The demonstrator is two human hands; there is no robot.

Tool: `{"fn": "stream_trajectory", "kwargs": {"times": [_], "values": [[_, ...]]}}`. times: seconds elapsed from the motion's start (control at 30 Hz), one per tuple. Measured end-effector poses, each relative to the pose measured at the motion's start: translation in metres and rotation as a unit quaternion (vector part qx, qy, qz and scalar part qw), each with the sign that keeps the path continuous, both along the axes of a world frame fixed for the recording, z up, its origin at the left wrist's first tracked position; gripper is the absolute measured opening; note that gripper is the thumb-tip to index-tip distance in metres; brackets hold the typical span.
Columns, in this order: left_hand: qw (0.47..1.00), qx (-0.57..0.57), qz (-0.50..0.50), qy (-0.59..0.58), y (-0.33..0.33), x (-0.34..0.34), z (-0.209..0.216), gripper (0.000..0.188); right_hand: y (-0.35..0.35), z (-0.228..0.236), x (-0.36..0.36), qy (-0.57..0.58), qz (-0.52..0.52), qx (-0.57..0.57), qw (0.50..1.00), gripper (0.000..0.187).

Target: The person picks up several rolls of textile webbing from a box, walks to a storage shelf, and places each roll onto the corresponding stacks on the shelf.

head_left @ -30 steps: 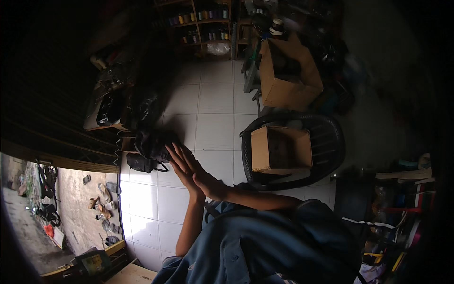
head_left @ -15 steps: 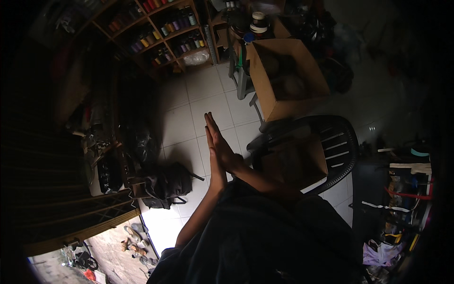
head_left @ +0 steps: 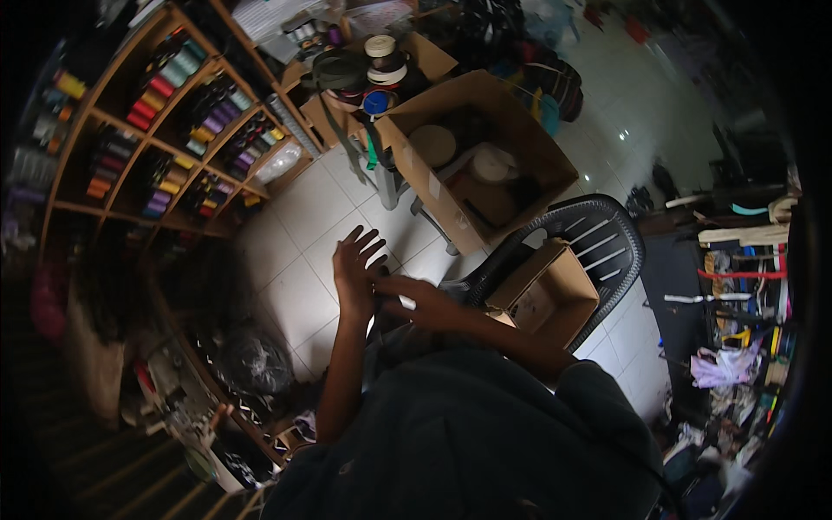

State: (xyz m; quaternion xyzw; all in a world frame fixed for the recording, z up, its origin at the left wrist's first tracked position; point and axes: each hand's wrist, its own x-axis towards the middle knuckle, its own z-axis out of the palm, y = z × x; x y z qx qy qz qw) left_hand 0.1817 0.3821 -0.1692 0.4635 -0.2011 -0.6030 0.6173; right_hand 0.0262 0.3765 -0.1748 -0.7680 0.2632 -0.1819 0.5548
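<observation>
My left hand (head_left: 354, 270) is raised in front of my body with its fingers spread and nothing in it. Close beside its thumb side is my right hand (head_left: 418, 305), fingers stretched out leftward and slightly blurred. A gap shows between the right thumb and fingers, and I see nothing held there. Whether the right fingertips touch the left hand I cannot tell. Right of my hands, a black plastic chair (head_left: 614, 238) bears a small open cardboard box (head_left: 568, 299).
A larger open cardboard box (head_left: 433, 195) holding round rolls stands ahead. Shelves (head_left: 130, 130) of colored thread spools line the far left. A black plastic bag (head_left: 253, 360) lies left of me on the tiled floor (head_left: 290, 251). Straps and bags, including a lilac bag (head_left: 726, 366), crowd the right.
My palms were pressed flat together; now they are apart, the left fingers spread and the right hand turned toward the left one. The whole view has swung leftward, bringing more shelving into sight.
</observation>
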Motion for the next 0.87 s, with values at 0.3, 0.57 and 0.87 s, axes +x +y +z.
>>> {"fn": "stream_trajectory", "kwargs": {"times": [0.3,0.57,0.87], "values": [[0.969,0.065,-0.216,-0.099,-0.139,0.018,-0.044,0.047,-0.104,-0.057,-0.034,-0.096,-0.465,0.235,0.848,0.030],[0.922,0.035,-0.349,-0.165,-0.251,-0.033,-0.085,0.037,-0.197,-0.152,-0.110,-0.047,-0.651,0.334,0.680,0.034],[0.885,0.108,-0.407,-0.197,-0.333,-0.102,-0.161,0.036,-0.264,-0.339,-0.243,0.347,-0.693,-0.006,0.632,0.069]]}}
